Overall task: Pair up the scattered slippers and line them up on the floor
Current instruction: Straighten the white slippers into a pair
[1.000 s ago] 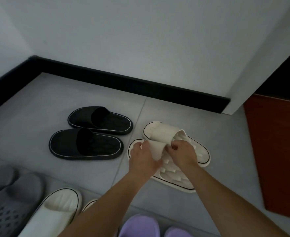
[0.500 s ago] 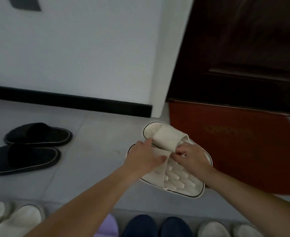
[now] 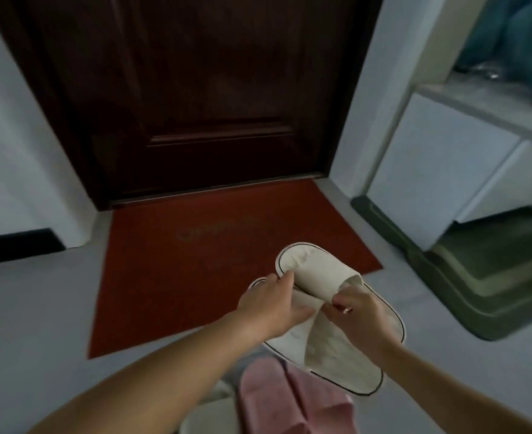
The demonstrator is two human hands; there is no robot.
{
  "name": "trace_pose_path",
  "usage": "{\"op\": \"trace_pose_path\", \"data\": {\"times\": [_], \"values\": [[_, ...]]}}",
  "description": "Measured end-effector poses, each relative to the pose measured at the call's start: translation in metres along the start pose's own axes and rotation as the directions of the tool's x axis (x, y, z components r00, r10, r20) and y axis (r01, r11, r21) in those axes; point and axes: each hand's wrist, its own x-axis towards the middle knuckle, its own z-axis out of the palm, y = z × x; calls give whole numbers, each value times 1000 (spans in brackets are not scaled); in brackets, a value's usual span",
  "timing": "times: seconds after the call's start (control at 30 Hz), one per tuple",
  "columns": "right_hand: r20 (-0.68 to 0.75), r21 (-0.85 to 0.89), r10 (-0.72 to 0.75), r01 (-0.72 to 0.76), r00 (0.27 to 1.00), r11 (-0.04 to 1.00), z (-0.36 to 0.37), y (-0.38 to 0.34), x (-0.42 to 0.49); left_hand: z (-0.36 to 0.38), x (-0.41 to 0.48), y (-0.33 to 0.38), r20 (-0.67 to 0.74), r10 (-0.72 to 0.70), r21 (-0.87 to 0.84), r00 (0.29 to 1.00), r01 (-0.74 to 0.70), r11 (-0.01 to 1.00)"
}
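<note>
Two cream slippers with dark piping are held side by side in the air over the floor. My left hand (image 3: 272, 306) grips the strap of the nearer cream slipper (image 3: 336, 355). My right hand (image 3: 360, 313) pinches the strap edge of the farther cream slipper (image 3: 313, 272), whose toe points toward the door. Their heels hang toward me. A pair of pink slippers (image 3: 293, 399) lies on the floor just below them, at the bottom of the view.
A red doormat (image 3: 170, 277) lies before a dark wooden door (image 3: 189, 89). A green tray (image 3: 465, 274) sits on the floor at right under a white cabinet (image 3: 446, 164). Grey floor tiles (image 3: 33, 308) spread to the left.
Both hands carried the cream pair to the right, off the grey tiles and over the edge of the red mat. The black slippers have left the view; pink ones now show below.
</note>
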Motion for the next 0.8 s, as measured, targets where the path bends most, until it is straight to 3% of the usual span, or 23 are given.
{"op": "trace_pose_path", "data": {"times": [0.17,0.3,0.43,0.57,0.8], "values": [[-60,125,216,-207,975,970,-29,112,-27,73,50,89,79,7,-66,997,-2,998],[-34,121,307,-301,951,946,-13,162,-42,132,70,110,207,-24,-19,978,28,999],[4,97,379,-378,925,921,10,186,-55,170,82,107,238,-18,65,971,3,998],[-28,188,399,-387,917,903,22,204,-59,182,95,107,245,-15,23,969,10,1000],[-11,175,446,-437,895,882,24,222,-83,203,96,114,343,57,34,937,-73,997]]}}
